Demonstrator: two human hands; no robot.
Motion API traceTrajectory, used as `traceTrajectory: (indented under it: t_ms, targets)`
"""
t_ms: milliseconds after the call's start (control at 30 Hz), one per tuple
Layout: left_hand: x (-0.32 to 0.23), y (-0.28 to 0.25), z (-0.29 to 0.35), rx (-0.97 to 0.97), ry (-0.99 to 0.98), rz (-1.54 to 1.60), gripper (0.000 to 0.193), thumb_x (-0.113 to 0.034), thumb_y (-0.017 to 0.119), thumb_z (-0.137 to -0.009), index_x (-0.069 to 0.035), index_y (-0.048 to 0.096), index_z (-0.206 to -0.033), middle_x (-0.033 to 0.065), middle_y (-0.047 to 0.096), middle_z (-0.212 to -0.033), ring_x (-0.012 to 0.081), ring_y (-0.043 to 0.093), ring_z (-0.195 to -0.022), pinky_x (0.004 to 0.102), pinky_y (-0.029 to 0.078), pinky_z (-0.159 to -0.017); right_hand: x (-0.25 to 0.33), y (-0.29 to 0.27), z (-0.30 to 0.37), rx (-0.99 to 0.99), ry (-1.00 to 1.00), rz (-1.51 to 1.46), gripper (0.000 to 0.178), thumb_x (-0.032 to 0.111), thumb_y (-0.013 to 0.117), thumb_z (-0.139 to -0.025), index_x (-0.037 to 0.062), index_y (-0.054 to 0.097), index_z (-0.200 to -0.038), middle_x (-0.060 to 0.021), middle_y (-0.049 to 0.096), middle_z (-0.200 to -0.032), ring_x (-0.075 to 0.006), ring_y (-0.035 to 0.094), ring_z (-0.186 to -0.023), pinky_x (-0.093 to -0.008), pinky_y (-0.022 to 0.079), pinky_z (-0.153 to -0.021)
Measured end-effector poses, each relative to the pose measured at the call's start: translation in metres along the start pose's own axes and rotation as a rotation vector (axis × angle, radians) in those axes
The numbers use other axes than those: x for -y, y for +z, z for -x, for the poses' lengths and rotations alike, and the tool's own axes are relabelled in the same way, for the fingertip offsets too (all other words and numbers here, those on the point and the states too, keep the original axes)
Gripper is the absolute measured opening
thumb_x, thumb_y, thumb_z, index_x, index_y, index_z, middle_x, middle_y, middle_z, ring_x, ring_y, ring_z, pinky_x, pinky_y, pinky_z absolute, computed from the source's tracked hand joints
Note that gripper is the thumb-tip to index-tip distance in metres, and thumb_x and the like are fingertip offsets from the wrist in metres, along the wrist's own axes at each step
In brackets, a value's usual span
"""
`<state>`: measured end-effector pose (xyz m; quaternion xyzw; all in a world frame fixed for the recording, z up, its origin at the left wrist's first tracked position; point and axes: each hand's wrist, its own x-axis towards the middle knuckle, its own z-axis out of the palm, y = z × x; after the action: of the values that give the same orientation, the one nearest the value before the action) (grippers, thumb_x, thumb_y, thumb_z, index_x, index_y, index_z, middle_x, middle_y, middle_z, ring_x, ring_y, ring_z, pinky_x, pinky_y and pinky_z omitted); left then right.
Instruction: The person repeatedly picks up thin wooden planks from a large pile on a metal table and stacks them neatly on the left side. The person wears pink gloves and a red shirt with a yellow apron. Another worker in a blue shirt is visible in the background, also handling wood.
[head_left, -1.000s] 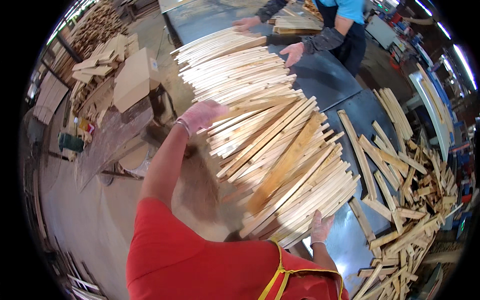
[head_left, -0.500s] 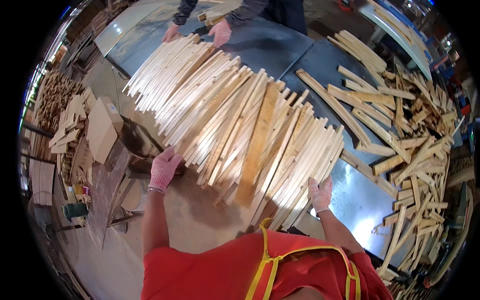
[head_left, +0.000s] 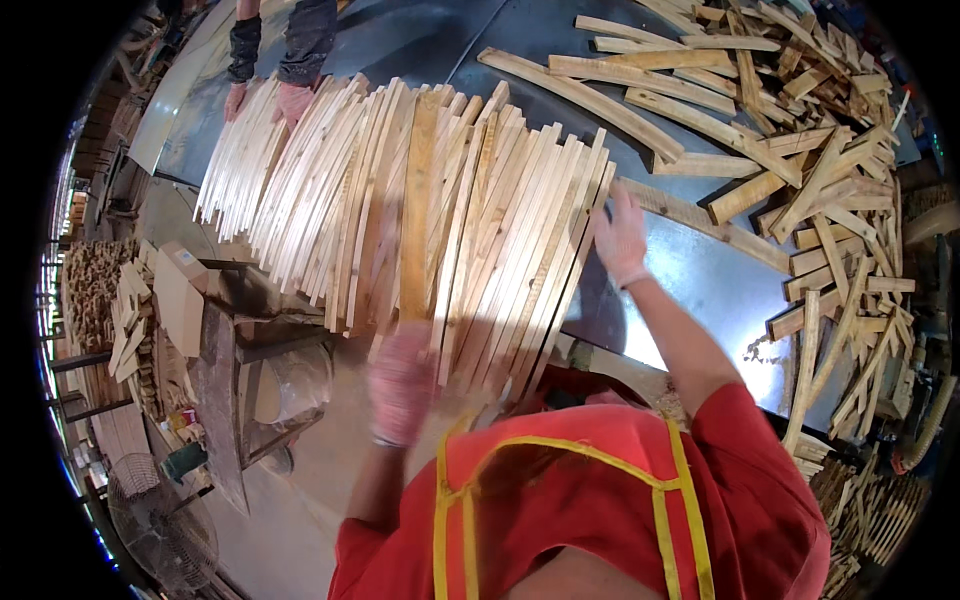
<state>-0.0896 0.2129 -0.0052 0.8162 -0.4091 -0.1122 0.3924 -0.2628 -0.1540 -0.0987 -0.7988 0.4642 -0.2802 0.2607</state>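
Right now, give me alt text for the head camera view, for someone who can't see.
A row of pale wooden strips overhangs a dark table, the person's gloved left hand, blurred, at the near ends and right hand at the right edge. A co-worker's hands touch far-left strips; loose wooden offcuts lie at right.

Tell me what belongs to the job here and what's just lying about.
Seemingly in use:
wooden strips, laid side by side
left hand, blurred at their near ends
right hand, by the row's right edge
co-worker's hands, upper left

Apparently lying about:
jumbled wood pieces
cardboard box
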Motion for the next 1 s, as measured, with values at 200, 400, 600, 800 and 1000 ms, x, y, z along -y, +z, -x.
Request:
traceTrajectory:
  t_ms: [200,400,600,800,1000]
  targets:
    - [-0.052,0.139,0.010,0.236,0.211,-0.497,0.039,-0.017,0.064,-0.093,-0.012,0.059,-0.131,0.0094,0.065,-0.103,0.0336,0.066,-0.100,0.0514,0.051,-0.086,0.001,0.005,-0.134,0.362,-0.455,0.642,0.056,0.016,0.049,-0.099,0.0080,0.049,-0.154,-0.0186,0.064,-0.142,-0.0370,0.052,-0.142,-0.0493,0.045,-0.111]
    - [-0.068,0.165,-0.029,0.230,-0.061,-0.655,0.059,-0.047,0.066,-0.094,-0.010,0.056,-0.139,0.0143,0.070,-0.118,0.0362,0.069,-0.100,0.0514,0.052,-0.087,0.025,-0.056,-0.126,0.662,0.074,-0.312,0.068,0.018,0.062,-0.095,0.0015,0.043,-0.158,-0.0172,0.071,-0.126,-0.0307,0.068,-0.119,-0.0390,0.053,-0.097]
    - [-0.069,0.178,-0.080,0.397,-0.207,-0.540,0.047,-0.035,0.060,-0.097,-0.009,0.058,-0.136,0.0181,0.069,-0.128,0.0376,0.070,-0.111,0.0495,0.056,-0.094,-0.047,-0.088,-0.036,0.668,0.355,-0.931,0.074,0.015,0.069,-0.093,-0.0060,0.040,-0.158,-0.0012,0.066,-0.095,-0.0131,0.061,-0.083,-0.0278,0.050,-0.075]
    - [-0.136,0.104,-0.151,0.034,-0.024,-0.289,0.030,-0.027,0.062,-0.096,-0.005,0.067,-0.117,0.0186,0.068,-0.108,0.0366,0.067,-0.085,0.0510,0.057,-0.084,-0.049,-0.074,0.034,0.815,0.605,-0.525,0.079,0.021,0.073,-0.093,-0.0042,0.035,-0.158,-0.0067,0.065,-0.087,-0.0151,0.062,-0.071,-0.0293,0.050,-0.060]
    - [-0.056,0.002,-0.211,-0.162,-0.068,-0.558,0.043,-0.046,0.065,-0.092,-0.006,0.075,-0.104,0.0227,0.072,-0.106,0.0423,0.071,-0.098,0.0513,0.057,-0.087,0.034,-0.023,0.067,0.997,0.410,-0.362,0.103,0.052,0.079,-0.089,-0.0098,0.028,-0.152,-0.0209,0.072,-0.099,-0.0283,0.072,-0.078,-0.0408,0.059,-0.076]
